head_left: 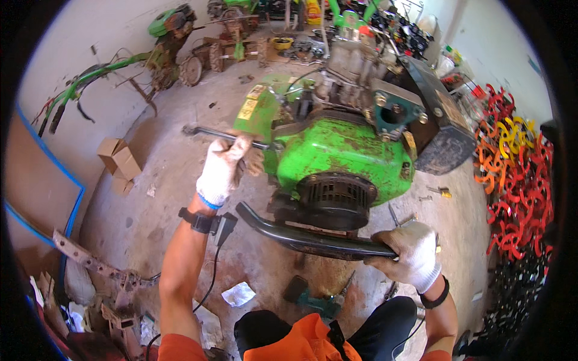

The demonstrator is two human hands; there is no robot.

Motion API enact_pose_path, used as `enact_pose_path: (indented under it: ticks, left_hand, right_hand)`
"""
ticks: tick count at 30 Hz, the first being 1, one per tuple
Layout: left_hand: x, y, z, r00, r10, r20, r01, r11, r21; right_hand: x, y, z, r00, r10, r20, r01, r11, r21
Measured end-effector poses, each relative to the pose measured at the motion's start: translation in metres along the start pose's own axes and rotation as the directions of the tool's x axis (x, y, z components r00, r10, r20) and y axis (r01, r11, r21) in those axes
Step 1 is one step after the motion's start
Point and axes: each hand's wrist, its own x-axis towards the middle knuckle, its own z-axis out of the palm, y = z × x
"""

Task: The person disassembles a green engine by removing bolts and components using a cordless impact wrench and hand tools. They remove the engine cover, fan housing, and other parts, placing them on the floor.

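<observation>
A dirty green engine [343, 150] with a black slotted starter cover [331, 195] stands in front of me. My left hand [224, 163], in a white knit glove, is closed around a long metal wrench [214, 132] that reaches to the engine's left side. How the wrench meets the engine is hard to make out. My right hand [409, 253], gloved too, grips the right end of a curved black metal bar [307, 239]. The bar runs across below the starter cover, its left end bent upward. On the engine's right a dark flange [394, 111] with bolts shows.
On the floor lie a green power drill [322, 302], a white cloth or paper [238, 294] and a cardboard box [119, 157]. Red, orange and yellow curved blades [518, 168] are heaped at right. Another green machine [162, 60] stands by the left wall.
</observation>
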Motion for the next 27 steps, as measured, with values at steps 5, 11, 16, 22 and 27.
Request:
enact_pose_path:
  ticks: [5, 11, 16, 22, 27]
  left_hand:
    - [0.003, -0.035, -0.031, 0.979, -0.175, -0.109, 0.172, 0.984, -0.037]
    - [-0.033, -0.089, -0.096, 0.937, -0.231, -0.261, 0.157, 0.948, -0.278]
    - [-0.144, -0.155, -0.165, 0.867, -0.431, -0.25, 0.354, 0.886, -0.3]
    - [-0.3, -0.24, -0.106, 0.27, -0.96, -0.069, 0.955, 0.276, -0.111]
    - [-0.3, -0.236, 0.058, -0.019, -0.996, 0.089, 0.934, 0.014, 0.357]
  right_hand:
    - [-0.013, 0.006, -0.009, 0.994, 0.017, 0.108, -0.006, 0.995, -0.101]
    - [-0.115, 0.096, -0.018, 0.956, 0.053, -0.288, 0.014, 0.975, 0.224]
    - [-0.331, 0.207, 0.017, 0.314, 0.94, -0.135, -0.928, 0.334, 0.167]
    - [-0.517, 0.206, 0.155, 0.174, 0.89, 0.421, -0.965, 0.239, -0.107]
    - [-0.508, 0.204, 0.229, 0.188, 0.833, 0.52, -0.973, 0.228, -0.014]
